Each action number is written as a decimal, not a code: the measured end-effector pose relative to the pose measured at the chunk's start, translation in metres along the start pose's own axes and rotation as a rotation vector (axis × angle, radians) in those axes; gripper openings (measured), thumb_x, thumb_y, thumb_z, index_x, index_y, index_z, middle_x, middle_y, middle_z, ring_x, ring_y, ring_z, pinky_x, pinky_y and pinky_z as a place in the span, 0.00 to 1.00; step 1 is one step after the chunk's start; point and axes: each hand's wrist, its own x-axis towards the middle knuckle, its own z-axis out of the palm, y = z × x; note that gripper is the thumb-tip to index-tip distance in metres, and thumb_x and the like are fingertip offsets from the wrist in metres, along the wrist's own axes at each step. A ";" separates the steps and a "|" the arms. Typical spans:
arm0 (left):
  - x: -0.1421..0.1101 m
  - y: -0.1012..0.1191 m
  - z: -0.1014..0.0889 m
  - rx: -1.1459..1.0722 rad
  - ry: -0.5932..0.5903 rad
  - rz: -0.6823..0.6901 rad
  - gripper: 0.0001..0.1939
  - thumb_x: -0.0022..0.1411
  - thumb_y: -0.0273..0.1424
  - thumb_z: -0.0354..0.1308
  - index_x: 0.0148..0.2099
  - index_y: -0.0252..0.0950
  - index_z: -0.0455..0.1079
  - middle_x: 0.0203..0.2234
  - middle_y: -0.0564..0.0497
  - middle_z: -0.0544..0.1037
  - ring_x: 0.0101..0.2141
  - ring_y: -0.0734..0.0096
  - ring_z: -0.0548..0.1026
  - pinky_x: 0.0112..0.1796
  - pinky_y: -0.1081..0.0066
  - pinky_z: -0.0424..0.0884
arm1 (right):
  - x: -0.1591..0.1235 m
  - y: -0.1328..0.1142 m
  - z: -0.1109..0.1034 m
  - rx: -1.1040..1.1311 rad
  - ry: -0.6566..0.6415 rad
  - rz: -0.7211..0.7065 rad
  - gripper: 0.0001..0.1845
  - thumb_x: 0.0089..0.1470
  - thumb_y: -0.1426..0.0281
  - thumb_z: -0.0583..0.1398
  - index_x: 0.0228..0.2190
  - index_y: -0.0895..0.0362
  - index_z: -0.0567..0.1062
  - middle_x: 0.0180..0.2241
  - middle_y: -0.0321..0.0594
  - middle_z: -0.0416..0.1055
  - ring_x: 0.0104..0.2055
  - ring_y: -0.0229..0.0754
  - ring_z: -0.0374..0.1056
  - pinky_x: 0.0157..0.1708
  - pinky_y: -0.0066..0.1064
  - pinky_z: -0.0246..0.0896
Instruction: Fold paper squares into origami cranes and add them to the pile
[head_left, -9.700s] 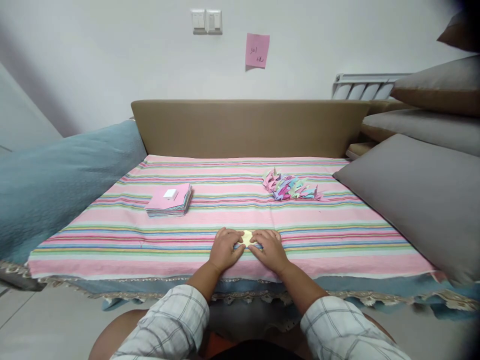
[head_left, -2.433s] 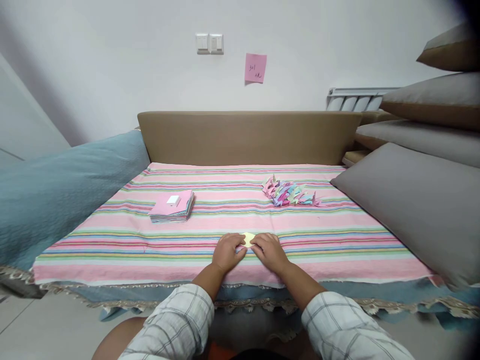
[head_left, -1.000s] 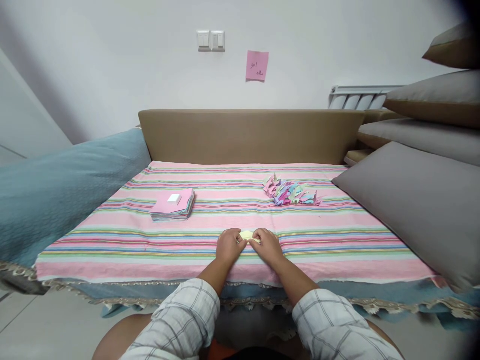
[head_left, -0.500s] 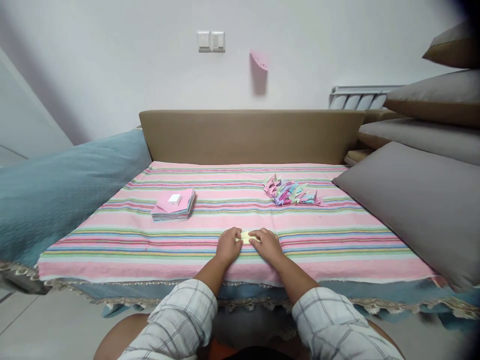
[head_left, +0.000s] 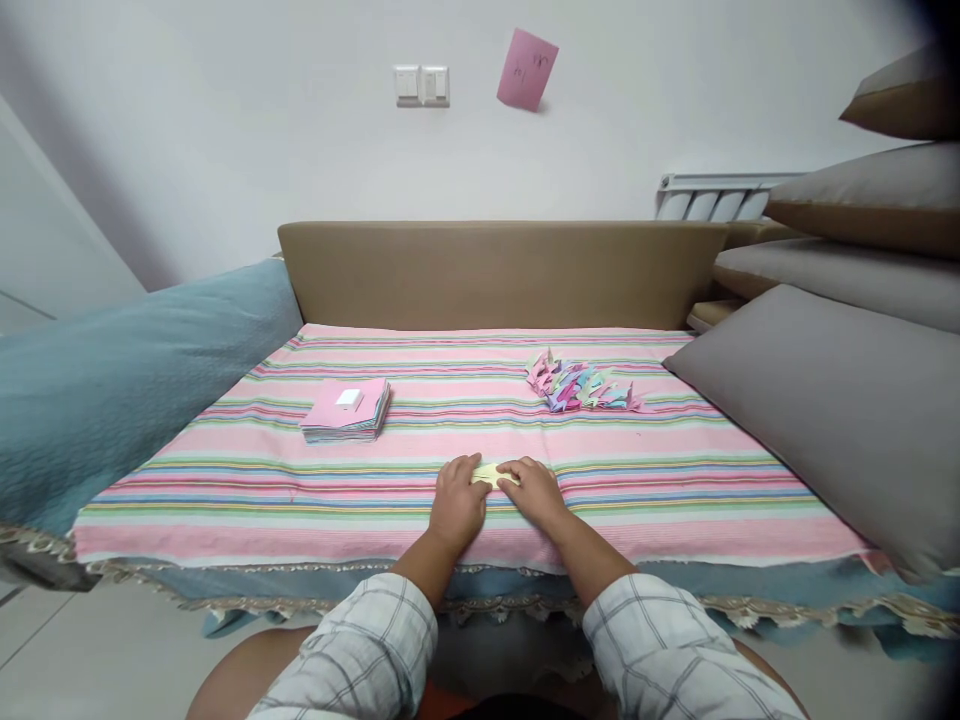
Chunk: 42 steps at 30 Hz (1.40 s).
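folded paper [head_left: 491, 474]: pale yellow, narrow, creased, on striped cloth [head_left: 420, 437] | left hand [head_left: 457, 503]: touching left end, pinch unclear | right hand [head_left: 538, 494]: clamped on right end

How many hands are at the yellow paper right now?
2: the left hand at the left end of the yellow paper, and the right hand at its right end. No other hand shows.

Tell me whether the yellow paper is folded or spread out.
Folded: the yellow paper shows as a narrow, creased strip between the left hand and the right hand. How many layers, I cannot tell.
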 end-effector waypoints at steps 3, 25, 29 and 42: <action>-0.006 0.006 -0.003 0.061 -0.040 0.107 0.14 0.54 0.25 0.54 0.43 0.41 0.73 0.57 0.46 0.64 0.58 0.53 0.57 0.58 0.46 0.47 | 0.000 0.000 0.001 -0.010 0.004 -0.004 0.13 0.51 0.65 0.58 0.40 0.47 0.75 0.36 0.36 0.70 0.42 0.41 0.64 0.42 0.32 0.51; -0.005 0.009 -0.003 -0.031 -0.151 0.194 0.23 0.53 0.24 0.52 0.52 0.39 0.67 0.49 0.46 0.73 0.54 0.59 0.65 0.59 0.52 0.49 | -0.002 0.011 0.001 0.067 0.024 -0.069 0.13 0.50 0.73 0.54 0.36 0.51 0.75 0.38 0.35 0.72 0.42 0.39 0.65 0.44 0.31 0.53; -0.005 0.009 -0.003 -0.032 -0.161 0.183 0.23 0.52 0.24 0.52 0.52 0.39 0.68 0.50 0.46 0.72 0.54 0.59 0.65 0.58 0.52 0.49 | -0.002 0.011 0.001 0.056 0.028 -0.067 0.13 0.50 0.73 0.55 0.36 0.51 0.75 0.37 0.35 0.72 0.41 0.39 0.65 0.44 0.31 0.54; -0.005 0.010 -0.006 -0.026 -0.125 0.149 0.21 0.52 0.25 0.53 0.50 0.40 0.69 0.50 0.46 0.72 0.52 0.57 0.65 0.56 0.51 0.53 | -0.004 0.010 0.001 0.070 0.054 -0.081 0.15 0.49 0.72 0.56 0.39 0.51 0.75 0.36 0.36 0.71 0.41 0.39 0.65 0.45 0.31 0.54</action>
